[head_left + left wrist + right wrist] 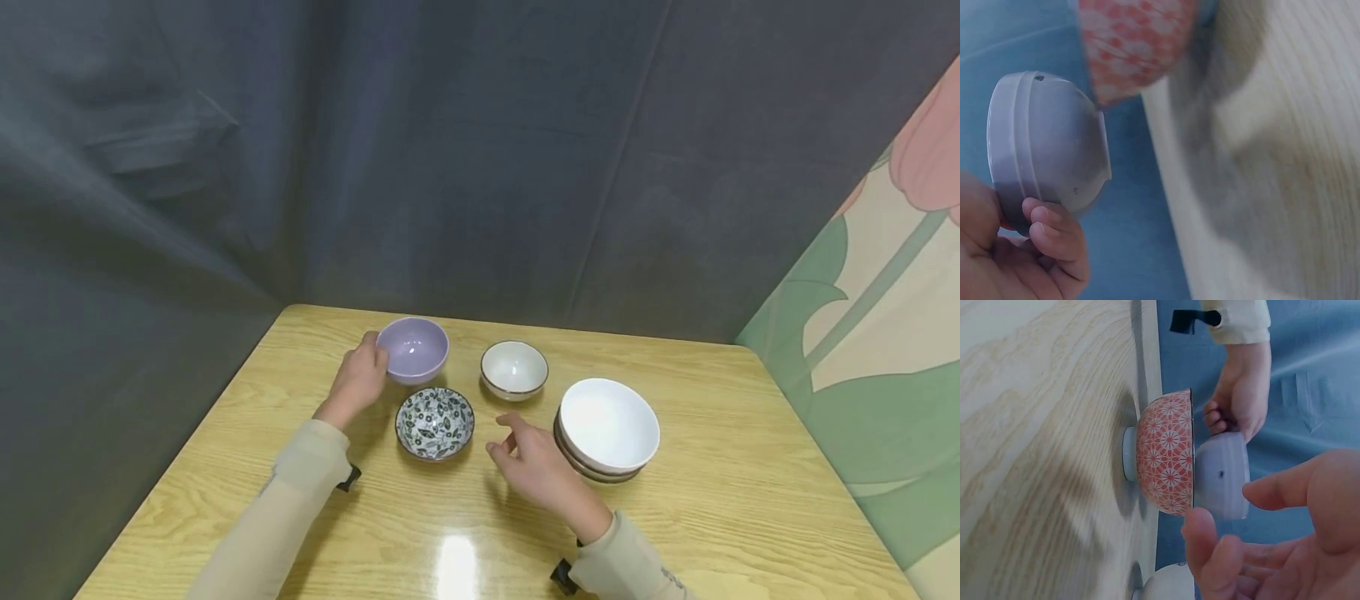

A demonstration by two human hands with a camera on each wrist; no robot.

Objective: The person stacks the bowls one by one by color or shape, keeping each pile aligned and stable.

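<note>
My left hand [360, 375] grips the left rim of a plain purple bowl [412, 352], thumb by the rim and fingers curled beneath its outer wall [1054, 144]. The purple bowl is held up off the table, just behind a patterned bowl [435, 423]. That bowl has green leaves and flowers inside and a red, white-flowered outer wall [1166, 453]; it stands upright on its foot. My right hand [536, 467] hovers to its right, holding nothing, with thumb and forefinger apart and the other fingers loosely bent.
A small white bowl [514, 369] with a dark rim stands behind my right hand. Right of that hand is a stack of larger bowls [609, 425], a white one on top. Dark cloth [480, 167] hangs behind the wooden table [712, 500].
</note>
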